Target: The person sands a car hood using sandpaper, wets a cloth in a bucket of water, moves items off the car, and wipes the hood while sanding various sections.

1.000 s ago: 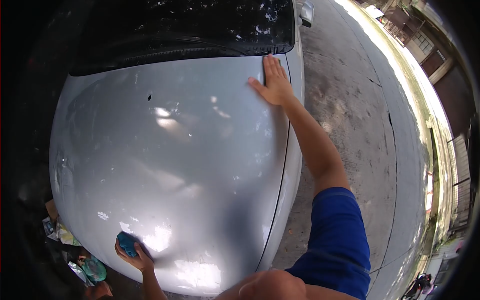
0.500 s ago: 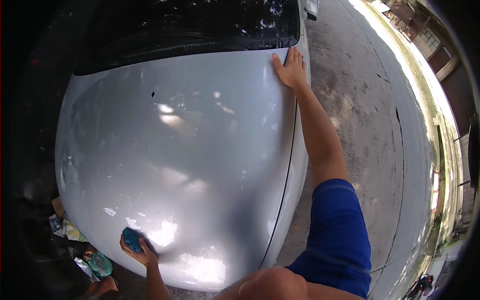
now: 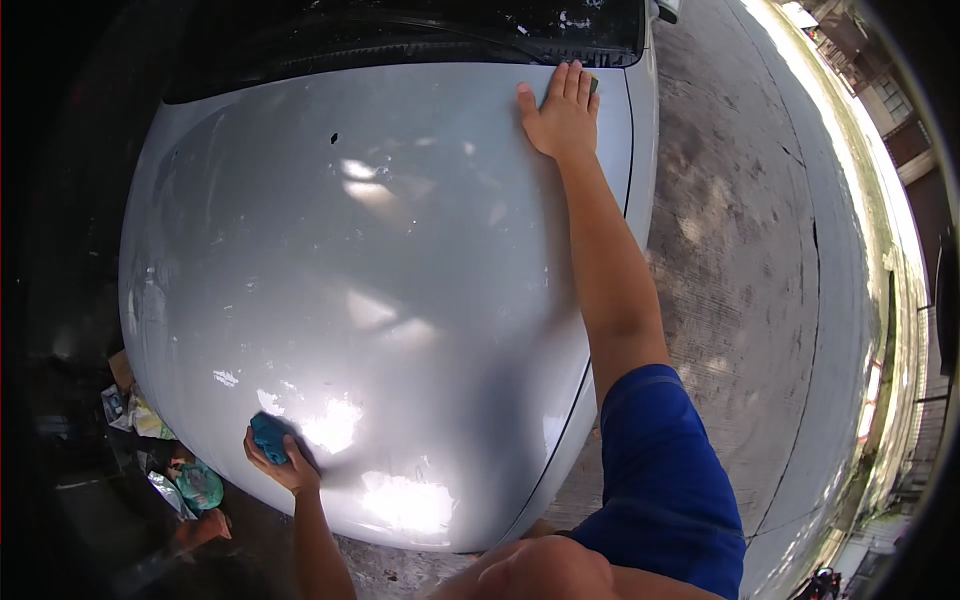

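"Starting far left?"

"Crumpled green plastic bag [image 3: 201, 484], just beside the smooth, curved car hood [image 3: 290, 250]."

"Next, the left hand [image 3: 297, 471]?"

"Curled around a bunched teal cloth [image 3: 269, 438], low on the glossy hood; apparently mid-wipe."

"And the right hand [image 3: 562, 127]?"

"Flat, thumb spread, over a mostly hidden greenish pad [image 3: 595, 86], near the dark windshield [image 3: 400, 25]. For sliding over that curve, probably best to press lightly and evenly."

Hood [image 3: 400, 240] between plastic bag [image 3: 200, 485] on the left and pavement [image 3: 730, 270] right, windshield [image 3: 400, 30] behind.
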### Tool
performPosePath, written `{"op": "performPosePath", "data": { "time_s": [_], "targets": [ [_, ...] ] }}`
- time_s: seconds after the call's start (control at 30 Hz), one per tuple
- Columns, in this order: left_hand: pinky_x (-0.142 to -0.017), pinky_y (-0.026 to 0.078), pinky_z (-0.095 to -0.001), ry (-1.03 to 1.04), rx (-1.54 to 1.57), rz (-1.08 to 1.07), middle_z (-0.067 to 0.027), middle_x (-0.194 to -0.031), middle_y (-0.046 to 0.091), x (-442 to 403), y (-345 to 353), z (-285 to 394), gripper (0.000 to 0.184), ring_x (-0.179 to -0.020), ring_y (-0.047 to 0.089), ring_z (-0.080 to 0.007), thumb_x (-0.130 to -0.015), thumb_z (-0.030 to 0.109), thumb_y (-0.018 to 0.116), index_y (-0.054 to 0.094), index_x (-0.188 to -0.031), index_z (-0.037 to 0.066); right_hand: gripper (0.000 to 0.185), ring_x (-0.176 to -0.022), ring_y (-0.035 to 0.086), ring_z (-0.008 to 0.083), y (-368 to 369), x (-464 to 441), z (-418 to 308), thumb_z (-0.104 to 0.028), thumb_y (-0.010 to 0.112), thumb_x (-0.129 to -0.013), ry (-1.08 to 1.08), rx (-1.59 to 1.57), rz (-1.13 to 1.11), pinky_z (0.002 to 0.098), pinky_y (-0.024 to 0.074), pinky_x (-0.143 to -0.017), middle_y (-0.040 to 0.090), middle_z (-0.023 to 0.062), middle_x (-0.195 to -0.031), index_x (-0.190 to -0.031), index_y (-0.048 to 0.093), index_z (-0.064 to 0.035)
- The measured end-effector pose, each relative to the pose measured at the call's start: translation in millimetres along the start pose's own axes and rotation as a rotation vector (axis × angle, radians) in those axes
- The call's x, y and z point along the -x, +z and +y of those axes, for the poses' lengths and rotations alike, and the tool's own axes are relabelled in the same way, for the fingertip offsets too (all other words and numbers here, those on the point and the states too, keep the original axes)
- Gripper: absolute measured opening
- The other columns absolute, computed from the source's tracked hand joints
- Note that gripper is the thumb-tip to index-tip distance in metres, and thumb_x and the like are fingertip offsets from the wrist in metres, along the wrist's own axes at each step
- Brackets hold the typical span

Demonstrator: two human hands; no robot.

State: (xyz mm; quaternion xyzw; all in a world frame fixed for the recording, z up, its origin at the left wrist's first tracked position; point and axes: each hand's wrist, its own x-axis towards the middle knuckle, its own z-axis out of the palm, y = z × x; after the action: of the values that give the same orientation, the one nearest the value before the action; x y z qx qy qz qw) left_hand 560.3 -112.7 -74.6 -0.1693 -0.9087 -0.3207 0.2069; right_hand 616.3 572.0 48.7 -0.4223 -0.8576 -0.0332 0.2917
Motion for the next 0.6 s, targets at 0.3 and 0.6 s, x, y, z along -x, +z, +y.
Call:
{"op": "performPosePath", "data": {
  "time_s": [0.3, 0.6],
  "targets": [
    [-0.116, 0.036, -0.0554, 0.034, -0.003, 0.009, -0.0232, -0.15, 0.047, -3, 2, -1, 0.071, -0.137, 0.047, -0.0435, -0.097, 0.039, 0.07, 0.046, -0.154, 0.003, 0.089, -0.164, 0.02, 0.0269, -16, 22, -71, -0.07, 0.038, -0.105, -0.368, -0.101, -0.043, 0.0474, 0.0114, -0.134, 0.03, 0.0164, -0.174, -0.168, 0.029, -0.0074],
    [-0.116, 0.037, -0.0558, 0.009, 0.019, 0.004, -0.0218, -0.149, 0.047, 1, 2, -3, 0.074, -0.137, 0.047, -0.0428, -0.097, 0.043, 0.069, 0.046, -0.154, 0.003, 0.066, -0.16, 0.031, 0.0264, -61, 110, -37, -0.044, 0.04, -0.111, -0.649, -0.175, -0.197, 0.0468, 0.0188, -0.133, 0.04, 0.0118, -0.17, -0.165, 0.034, -0.0055]
  ]
}}
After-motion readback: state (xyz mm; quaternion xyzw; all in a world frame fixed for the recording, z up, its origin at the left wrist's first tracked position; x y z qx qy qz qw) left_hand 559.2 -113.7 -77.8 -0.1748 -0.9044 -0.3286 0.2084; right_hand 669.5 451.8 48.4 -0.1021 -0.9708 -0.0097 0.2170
